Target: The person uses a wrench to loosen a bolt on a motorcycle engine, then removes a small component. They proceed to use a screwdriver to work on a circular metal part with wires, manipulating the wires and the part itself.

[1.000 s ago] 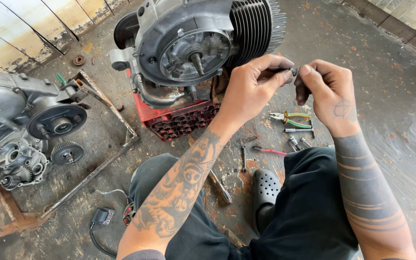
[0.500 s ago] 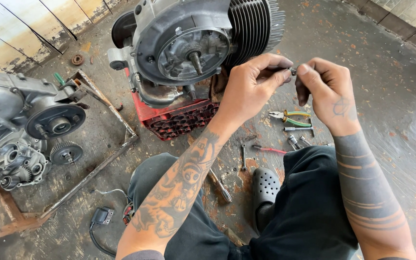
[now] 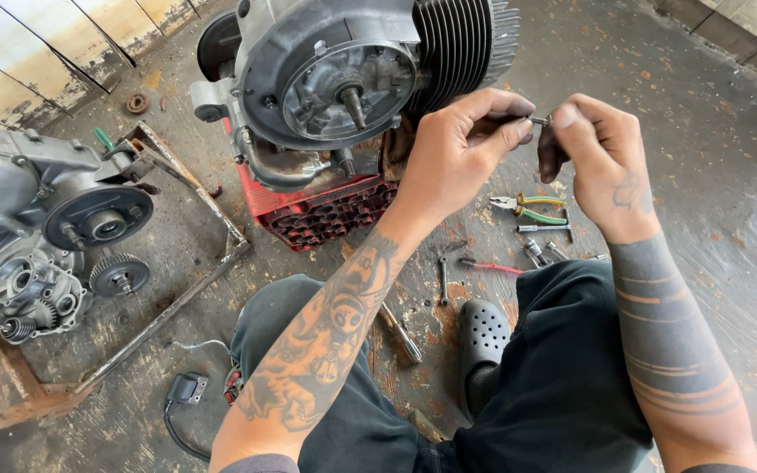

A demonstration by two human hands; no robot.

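My left hand point(image 3: 462, 144) and my right hand point(image 3: 597, 153) meet in front of me, both pinching a small metal bolt point(image 3: 539, 119) between their fingertips. My right hand also seems to grip a dark tool handle point(image 3: 547, 158) under the thumb. Just left of the hands stands a grey engine point(image 3: 343, 79) with a finned cylinder point(image 3: 462, 39), resting on a red plastic crate point(image 3: 321, 210). My knees in dark trousers frame the lower part of the view.
On the concrete floor below the hands lie green-handled pliers point(image 3: 532, 208), a red-handled screwdriver point(image 3: 488, 265), a wrench point(image 3: 443, 280) and small sockets point(image 3: 536, 252). A second engine case point(image 3: 41, 210) with gears sits in a metal tray point(image 3: 177, 289) at the left. A black coil point(image 3: 186, 388) lies near my knee.
The hands have stayed together on the small bolt, with only slight finger movement. The view has shifted a little; nothing else has moved.
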